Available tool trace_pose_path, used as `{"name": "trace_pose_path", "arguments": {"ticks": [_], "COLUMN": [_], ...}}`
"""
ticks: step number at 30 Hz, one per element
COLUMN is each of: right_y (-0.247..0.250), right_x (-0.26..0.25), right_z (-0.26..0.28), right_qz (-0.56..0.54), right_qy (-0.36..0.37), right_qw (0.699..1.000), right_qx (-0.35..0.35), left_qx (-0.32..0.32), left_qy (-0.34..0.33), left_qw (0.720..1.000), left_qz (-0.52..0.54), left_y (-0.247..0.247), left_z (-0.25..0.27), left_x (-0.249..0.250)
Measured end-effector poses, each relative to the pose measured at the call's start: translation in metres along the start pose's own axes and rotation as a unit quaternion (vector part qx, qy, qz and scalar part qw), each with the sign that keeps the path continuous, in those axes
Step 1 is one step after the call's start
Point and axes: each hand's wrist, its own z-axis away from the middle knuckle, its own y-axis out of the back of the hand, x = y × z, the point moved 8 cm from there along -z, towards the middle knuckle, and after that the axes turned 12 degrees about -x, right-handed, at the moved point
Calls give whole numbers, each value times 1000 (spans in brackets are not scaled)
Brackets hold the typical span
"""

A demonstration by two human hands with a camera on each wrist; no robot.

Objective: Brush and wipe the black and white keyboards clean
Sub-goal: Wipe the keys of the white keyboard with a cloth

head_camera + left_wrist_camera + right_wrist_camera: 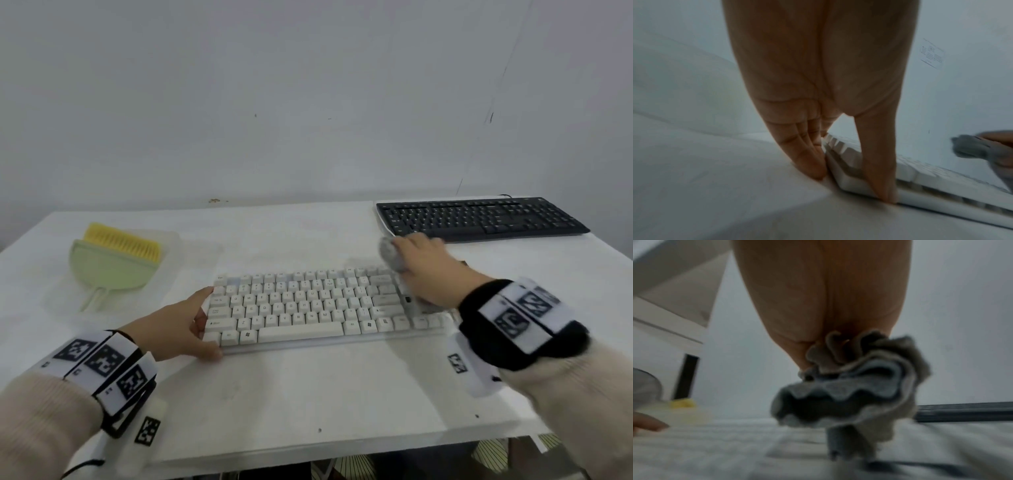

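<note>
The white keyboard (308, 308) lies in the middle of the white table. My left hand (205, 323) braces its left end: straight fingers (809, 159) lie against the side edge and the thumb (879, 170) presses the front corner of the keyboard (920, 178). My right hand (418, 270) grips a bunched grey cloth (390, 255) over the keyboard's right end. In the right wrist view the cloth (859, 386) hangs from the hand (818, 344) just above the blurred keys (715, 443). The black keyboard (479, 219) lies at the back right.
A pale green dustpan (106, 270) with a yellow brush (123, 241) lies at the left on a clear plastic sheet. The table's front edge (342, 455) is close to me. A grey wall rises right behind the table.
</note>
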Motion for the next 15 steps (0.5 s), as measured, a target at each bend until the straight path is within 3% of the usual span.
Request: {"name": "trace_pose_path", "arguments": {"ticks": [2,6,10,15], "right_y": [10,33,35,22], "right_x": [-57,-148,-209,-249], "right_z": [-20,-52,-77,-95], "right_qz": [-3,-81,-47,68], "right_qy": [82,174,218,226], "right_qw": [997,981,971,963], "right_qx": [-7,-41,-82,-126], "left_qx": [18,50,78,91], "left_qy": [-4,-2,14,31], "left_qw": [1000,999,996,992], "left_qz": [-6,-20,-43,-81], "left_y": [0,2,4,6], "left_z": [3,7,9,10], "left_x": [-2,-7,-12,-13]}}
